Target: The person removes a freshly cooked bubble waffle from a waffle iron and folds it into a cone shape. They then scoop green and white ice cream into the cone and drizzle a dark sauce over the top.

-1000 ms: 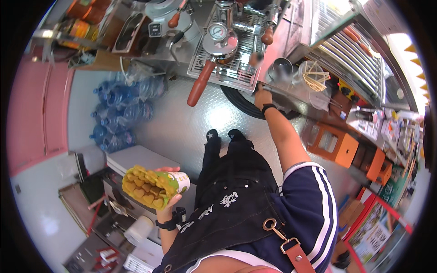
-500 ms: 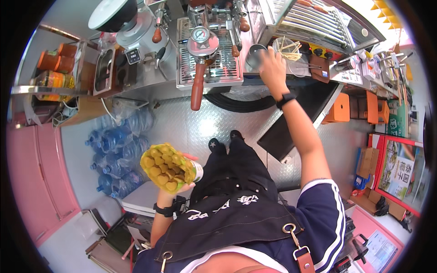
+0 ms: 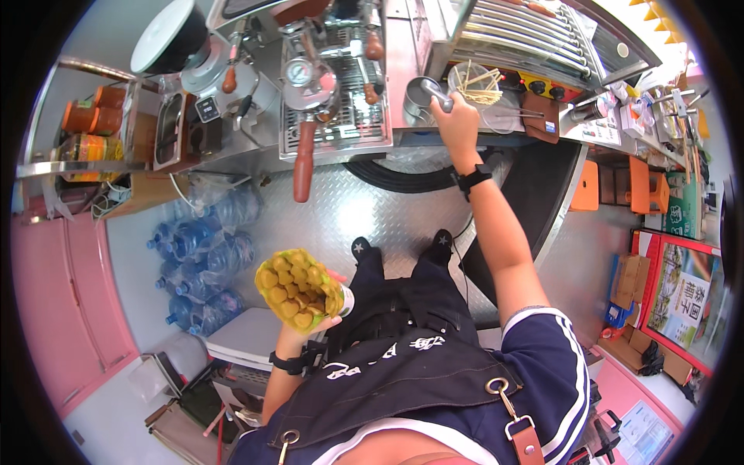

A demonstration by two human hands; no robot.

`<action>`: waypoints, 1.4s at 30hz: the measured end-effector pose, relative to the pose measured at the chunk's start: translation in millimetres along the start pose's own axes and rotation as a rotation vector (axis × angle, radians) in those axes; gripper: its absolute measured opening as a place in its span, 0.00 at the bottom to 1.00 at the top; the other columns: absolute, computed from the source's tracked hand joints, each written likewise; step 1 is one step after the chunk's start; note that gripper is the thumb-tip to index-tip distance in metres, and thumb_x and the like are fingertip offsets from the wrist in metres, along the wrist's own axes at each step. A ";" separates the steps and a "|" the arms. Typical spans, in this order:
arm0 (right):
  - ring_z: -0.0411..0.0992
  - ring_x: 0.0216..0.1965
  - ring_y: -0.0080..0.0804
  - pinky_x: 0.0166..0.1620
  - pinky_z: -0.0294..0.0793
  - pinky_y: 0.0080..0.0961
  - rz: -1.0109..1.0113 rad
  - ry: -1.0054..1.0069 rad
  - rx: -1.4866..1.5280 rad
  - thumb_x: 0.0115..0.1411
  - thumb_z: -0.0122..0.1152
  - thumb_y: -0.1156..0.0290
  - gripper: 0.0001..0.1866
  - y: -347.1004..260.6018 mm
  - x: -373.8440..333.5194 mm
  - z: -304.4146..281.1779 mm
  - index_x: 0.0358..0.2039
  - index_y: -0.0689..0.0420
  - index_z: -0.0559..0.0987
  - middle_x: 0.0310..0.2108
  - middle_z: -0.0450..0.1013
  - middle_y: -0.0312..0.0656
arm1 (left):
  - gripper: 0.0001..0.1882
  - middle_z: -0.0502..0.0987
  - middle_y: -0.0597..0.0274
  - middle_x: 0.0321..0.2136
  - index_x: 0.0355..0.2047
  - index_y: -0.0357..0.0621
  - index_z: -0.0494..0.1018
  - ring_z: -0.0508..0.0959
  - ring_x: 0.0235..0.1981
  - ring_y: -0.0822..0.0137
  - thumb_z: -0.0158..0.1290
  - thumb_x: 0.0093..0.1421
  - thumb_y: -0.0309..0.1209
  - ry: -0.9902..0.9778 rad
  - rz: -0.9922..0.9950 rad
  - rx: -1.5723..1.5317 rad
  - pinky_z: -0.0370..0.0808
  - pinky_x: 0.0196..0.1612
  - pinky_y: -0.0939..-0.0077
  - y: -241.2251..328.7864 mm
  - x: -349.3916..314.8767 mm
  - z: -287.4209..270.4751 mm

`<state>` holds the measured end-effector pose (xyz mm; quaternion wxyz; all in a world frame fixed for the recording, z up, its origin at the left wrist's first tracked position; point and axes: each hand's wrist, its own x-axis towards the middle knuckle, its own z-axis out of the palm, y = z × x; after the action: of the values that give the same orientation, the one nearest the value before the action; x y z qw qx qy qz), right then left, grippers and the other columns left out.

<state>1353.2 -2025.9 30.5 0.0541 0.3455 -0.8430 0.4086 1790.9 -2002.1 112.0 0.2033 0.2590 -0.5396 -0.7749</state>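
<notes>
My left hand (image 3: 335,321) is wrapped round a white paper cup (image 3: 347,299), which holds a golden, bubbly egg waffle (image 3: 297,288) folded into an open cone shape. It is held out in front of my apron, low and to the left. Out over the counter, my right hand (image 3: 459,122) is closed round a grey-handled scoop (image 3: 442,101). The scoop's head cannot be made out. Its handle slants over a round metal cup (image 3: 417,102) at the counter's front edge.
Beside the metal cup stands a container of wooden sticks (image 3: 478,84), below a roller grill (image 3: 527,35). An espresso machine (image 3: 335,116) is to the left, its wooden handle (image 3: 304,163) sticking out past the counter. Blue water bottles (image 3: 203,260) lie on the floor.
My right hand has shifted slightly down and left, and the blurred grey thing at it now shows as a handle. The waffle has moved slightly right. My feet are farther apart.
</notes>
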 end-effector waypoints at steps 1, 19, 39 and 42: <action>0.78 0.27 0.56 0.33 0.77 0.42 0.054 0.045 0.077 0.55 0.67 0.60 0.18 2.9 -4.2 -3.2 0.31 0.65 0.78 0.23 0.76 0.58 | 0.45 0.73 0.56 0.52 0.60 0.44 0.60 0.74 0.54 0.60 0.73 0.43 0.30 -0.006 0.004 -0.002 0.72 0.56 0.63 -6.8 6.9 10.1; 0.69 0.24 0.25 0.29 0.70 0.25 1.304 0.085 1.408 0.71 0.51 0.61 0.13 347.9 -258.8 -144.2 0.42 0.60 0.74 0.27 0.74 0.42 | 0.53 0.69 0.52 0.49 0.63 0.48 0.58 0.75 0.52 0.48 0.75 0.37 0.27 -0.462 -0.341 -0.186 0.75 0.55 0.45 -137.5 209.5 207.9; 0.60 0.16 0.14 0.18 0.56 0.17 1.197 -0.132 0.499 0.63 0.62 0.69 0.16 553.3 -226.3 -183.4 0.50 0.58 0.73 0.18 0.65 0.28 | 0.51 0.70 0.59 0.53 0.64 0.44 0.57 0.73 0.56 0.58 0.73 0.43 0.29 -0.719 -0.541 0.135 0.70 0.61 0.58 -443.6 445.3 210.2; 0.57 0.15 0.13 0.18 0.52 0.16 1.138 -0.020 0.400 0.60 0.64 0.73 0.18 553.5 -218.4 -182.6 0.50 0.55 0.73 0.17 0.63 0.26 | 0.48 0.71 0.58 0.52 0.63 0.42 0.60 0.74 0.56 0.57 0.73 0.43 0.31 -0.667 -0.432 0.042 0.70 0.62 0.57 -500.4 478.4 195.8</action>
<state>1136.4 -1539.1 -291.2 -0.2471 -0.1527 -0.8028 0.5208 1276.9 -1975.8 -390.7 -0.1562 0.1047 -0.5249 -0.8302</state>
